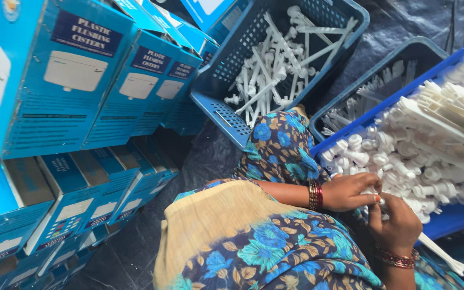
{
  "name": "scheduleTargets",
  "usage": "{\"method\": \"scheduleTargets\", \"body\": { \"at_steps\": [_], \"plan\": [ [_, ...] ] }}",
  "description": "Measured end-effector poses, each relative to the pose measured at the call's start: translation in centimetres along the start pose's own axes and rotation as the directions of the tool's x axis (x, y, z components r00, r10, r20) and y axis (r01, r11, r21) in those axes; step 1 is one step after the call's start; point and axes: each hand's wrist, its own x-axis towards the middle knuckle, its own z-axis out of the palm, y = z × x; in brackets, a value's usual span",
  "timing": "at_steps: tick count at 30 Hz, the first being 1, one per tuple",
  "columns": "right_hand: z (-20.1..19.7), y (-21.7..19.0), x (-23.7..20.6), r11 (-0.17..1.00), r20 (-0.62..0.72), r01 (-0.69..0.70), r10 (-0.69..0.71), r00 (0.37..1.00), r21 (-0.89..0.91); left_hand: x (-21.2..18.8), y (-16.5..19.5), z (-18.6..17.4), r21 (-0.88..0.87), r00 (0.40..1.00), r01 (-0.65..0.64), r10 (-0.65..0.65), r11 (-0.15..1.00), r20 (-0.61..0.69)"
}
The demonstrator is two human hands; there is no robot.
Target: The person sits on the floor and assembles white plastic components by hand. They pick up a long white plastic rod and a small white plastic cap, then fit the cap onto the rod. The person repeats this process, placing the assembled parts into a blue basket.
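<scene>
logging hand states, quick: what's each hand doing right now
Left hand: closed, fingertips pinching a small white plastic part at the crate's edge.
Right hand: closed around a long white plastic rod that sticks out below it.

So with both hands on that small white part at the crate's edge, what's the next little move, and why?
Probably press or twist the white plastic part together. The left hand pinches it from above while the right hand steadies it from below, a long white stem trailing out beneath, beside the blue crate heaped with similar fittings. How far it is seated can't be seen.
</scene>
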Motion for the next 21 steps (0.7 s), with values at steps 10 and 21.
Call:
{"method": "scheduleTargets", "body": {
  "at_steps": [10, 21],
  "plan": [
    [0.9, 0.6, -0.4, 0.999, 0.004, -0.034, 0.034, 0.999, -0.003, -0.2, -0.6, 0.1, 0.002, 1.000, 0.012, -0.012, 1.000, 0.008],
    [0.1, 0.2, -0.3, 0.998, 0.048, -0.041, 0.043, 0.998, -0.044, 0.1, -1.6, 0.9, -0.060, 0.998, 0.024, -0.021, 0.998, 0.056]
  ]
}}
